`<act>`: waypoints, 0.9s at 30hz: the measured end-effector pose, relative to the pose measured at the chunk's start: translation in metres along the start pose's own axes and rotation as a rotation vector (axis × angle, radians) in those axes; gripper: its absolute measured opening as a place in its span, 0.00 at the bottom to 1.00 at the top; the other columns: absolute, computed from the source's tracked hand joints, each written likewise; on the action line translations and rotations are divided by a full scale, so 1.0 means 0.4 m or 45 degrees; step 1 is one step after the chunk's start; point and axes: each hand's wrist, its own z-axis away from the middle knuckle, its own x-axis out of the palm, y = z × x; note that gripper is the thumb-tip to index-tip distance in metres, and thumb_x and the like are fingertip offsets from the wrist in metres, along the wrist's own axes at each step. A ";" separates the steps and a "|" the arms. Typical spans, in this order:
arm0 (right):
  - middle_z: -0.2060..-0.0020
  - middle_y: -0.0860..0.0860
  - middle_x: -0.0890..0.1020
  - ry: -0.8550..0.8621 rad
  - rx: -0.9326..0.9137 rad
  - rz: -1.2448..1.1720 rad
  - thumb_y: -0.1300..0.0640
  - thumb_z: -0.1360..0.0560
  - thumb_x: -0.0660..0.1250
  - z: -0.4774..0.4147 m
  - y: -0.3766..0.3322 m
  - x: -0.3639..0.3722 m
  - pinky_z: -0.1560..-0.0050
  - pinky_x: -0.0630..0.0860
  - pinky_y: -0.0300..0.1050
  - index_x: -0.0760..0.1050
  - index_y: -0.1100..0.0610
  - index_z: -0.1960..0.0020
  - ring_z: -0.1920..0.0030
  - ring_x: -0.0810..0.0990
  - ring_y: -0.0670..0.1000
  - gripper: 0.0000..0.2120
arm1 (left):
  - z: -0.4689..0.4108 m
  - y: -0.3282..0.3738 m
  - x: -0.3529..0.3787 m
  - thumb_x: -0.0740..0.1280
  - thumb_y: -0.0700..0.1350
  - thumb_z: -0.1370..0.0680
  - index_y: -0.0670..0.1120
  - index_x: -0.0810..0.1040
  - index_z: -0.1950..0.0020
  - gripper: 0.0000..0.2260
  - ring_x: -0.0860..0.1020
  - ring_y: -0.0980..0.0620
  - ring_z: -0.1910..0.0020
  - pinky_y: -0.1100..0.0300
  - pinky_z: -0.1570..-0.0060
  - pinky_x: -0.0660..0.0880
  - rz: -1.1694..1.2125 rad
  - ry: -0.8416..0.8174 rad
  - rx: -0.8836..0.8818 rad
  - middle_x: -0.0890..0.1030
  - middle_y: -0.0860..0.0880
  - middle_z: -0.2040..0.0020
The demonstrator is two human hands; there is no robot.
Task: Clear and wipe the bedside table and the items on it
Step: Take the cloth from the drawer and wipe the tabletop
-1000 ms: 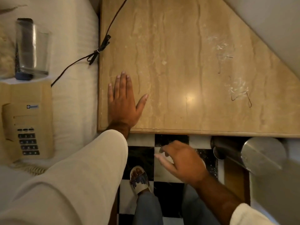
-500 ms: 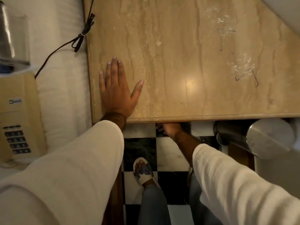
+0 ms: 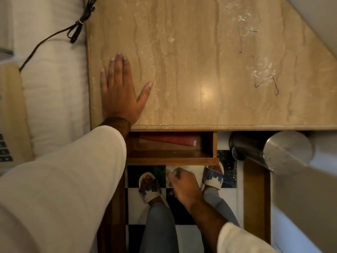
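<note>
The beige marble top of the bedside table [image 3: 209,61] is bare, with white smudges and dark scribbles at its right. My left hand [image 3: 120,95] lies flat on its near left corner, fingers spread, holding nothing. Under the top's front edge a wooden drawer [image 3: 171,160] stands pulled out, with a red book [image 3: 167,140] inside. My right hand [image 3: 184,185] is just in front of the drawer's front panel with its fingers curled. The handle is hidden beneath it.
A beige telephone [image 3: 11,115] and a black bundled cord [image 3: 76,28] lie on the white bedding to the left. A shiny metal cylinder [image 3: 273,150] stands at the right of the drawer. Below are a black-and-white tiled floor and my slippered feet [image 3: 149,187].
My right hand reached under the table's front edge, then drew back toward me, and the drawer came out with it. My left hand stayed flat on the top.
</note>
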 end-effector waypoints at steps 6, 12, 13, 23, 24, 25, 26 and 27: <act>0.36 0.48 0.79 0.443 -0.585 0.387 0.51 0.13 0.58 0.048 -0.065 -0.096 0.31 0.75 0.45 0.77 0.53 0.30 0.33 0.75 0.47 0.17 | 0.002 0.002 -0.004 0.51 0.69 0.16 0.41 0.55 0.13 0.41 0.54 0.42 0.13 0.41 0.15 0.49 0.001 -0.013 0.001 0.55 0.42 0.13; 0.43 0.65 0.83 0.431 -0.417 0.874 0.61 0.16 0.61 -0.170 -0.143 -0.170 0.38 0.80 0.58 0.79 0.65 0.41 0.43 0.82 0.66 0.11 | 0.002 -0.001 -0.002 0.51 0.69 0.16 0.41 0.54 0.13 0.41 0.53 0.43 0.13 0.42 0.15 0.48 -0.016 -0.022 -0.003 0.55 0.42 0.12; 0.38 0.62 0.82 0.381 -0.395 0.940 0.60 0.15 0.59 -0.192 -0.152 -0.172 0.33 0.77 0.55 0.78 0.62 0.37 0.37 0.80 0.64 0.12 | 0.002 -0.001 -0.002 0.51 0.69 0.16 0.41 0.54 0.13 0.41 0.53 0.43 0.13 0.42 0.15 0.48 -0.016 -0.022 -0.002 0.55 0.42 0.12; 0.39 0.58 0.83 0.217 -0.501 0.912 0.53 0.23 0.71 -0.151 -0.167 -0.170 0.38 0.80 0.54 0.78 0.56 0.34 0.39 0.82 0.61 0.18 | 0.001 -0.002 -0.001 0.52 0.68 0.16 0.41 0.56 0.14 0.40 0.54 0.43 0.13 0.41 0.15 0.50 -0.016 -0.005 -0.003 0.56 0.42 0.13; 0.41 0.55 0.84 0.165 -0.536 0.891 0.54 0.23 0.71 -0.113 -0.167 -0.177 0.43 0.81 0.52 0.77 0.54 0.35 0.41 0.83 0.59 0.17 | 0.002 -0.002 0.000 0.52 0.68 0.16 0.41 0.56 0.14 0.40 0.55 0.43 0.13 0.41 0.15 0.50 -0.014 -0.004 -0.004 0.56 0.42 0.13; 0.43 0.52 0.83 0.165 -0.615 0.891 0.54 0.22 0.70 -0.073 -0.162 -0.184 0.48 0.80 0.49 0.77 0.51 0.36 0.43 0.83 0.56 0.15 | 0.002 0.000 0.002 0.52 0.68 0.16 0.41 0.56 0.14 0.41 0.55 0.43 0.13 0.40 0.15 0.50 -0.012 -0.007 0.001 0.56 0.42 0.13; 0.44 0.48 0.83 0.185 -0.690 0.888 0.53 0.21 0.70 -0.030 -0.156 -0.195 0.52 0.78 0.45 0.76 0.48 0.37 0.45 0.83 0.53 0.13 | 0.002 0.000 0.003 0.52 0.68 0.16 0.41 0.56 0.14 0.41 0.55 0.43 0.13 0.40 0.15 0.51 -0.011 -0.007 0.004 0.56 0.42 0.13; 0.45 0.45 0.84 0.227 -0.771 0.876 0.52 0.21 0.70 0.009 -0.150 -0.210 0.55 0.75 0.40 0.76 0.46 0.37 0.46 0.83 0.50 0.13 | 0.002 -0.001 0.003 0.51 0.69 0.16 0.41 0.56 0.14 0.41 0.55 0.43 0.13 0.40 0.15 0.51 -0.016 -0.003 0.004 0.56 0.42 0.13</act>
